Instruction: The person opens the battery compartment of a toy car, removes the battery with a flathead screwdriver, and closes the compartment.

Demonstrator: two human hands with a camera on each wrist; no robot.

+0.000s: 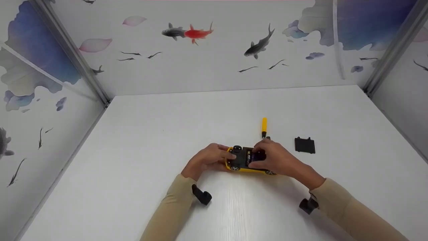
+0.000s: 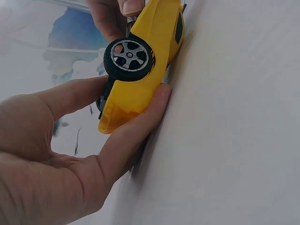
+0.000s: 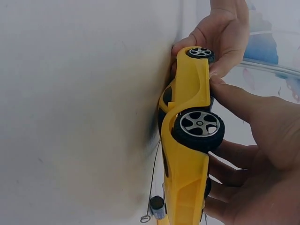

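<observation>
A yellow toy car [image 1: 253, 170] lies upside down on the table, its black underside facing up and its battery compartment [image 1: 249, 156] uncovered. My left hand [image 1: 213, 156] grips one end of it, thumb on the underside and fingers beneath the body [image 2: 152, 51]. At the compartment, my right hand [image 1: 272, 156] has thumb and fingers bent over the opening. In the right wrist view, its thumb and fingertips [image 3: 220, 161] reach the underside along the far side of a wheel [image 3: 200, 123]. I cannot tell whether it pinches something inside the compartment.
A screwdriver with a yellow handle [image 1: 264, 125] lies beyond the car. Near its tip is a small cylinder [image 3: 157, 206] resembling a battery. The black battery cover [image 1: 305, 145] lies to the right. White panels with printed fish bound the table at the back and sides.
</observation>
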